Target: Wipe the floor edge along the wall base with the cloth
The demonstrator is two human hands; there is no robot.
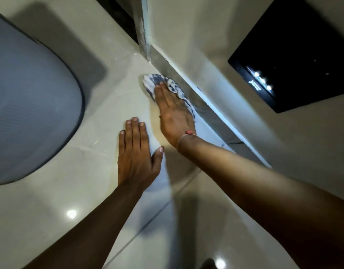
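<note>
Head view showed the right hand [174, 113], fingers [163, 94] flat, pressing the cloth [157, 80] lengthwise beside the wall base [206, 98], while the left hand [137, 152] lay open on the floor [89, 181], farther away.

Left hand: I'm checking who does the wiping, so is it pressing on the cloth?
No, the left hand lies flat on bare floor tile; the right hand presses the cloth.
</note>
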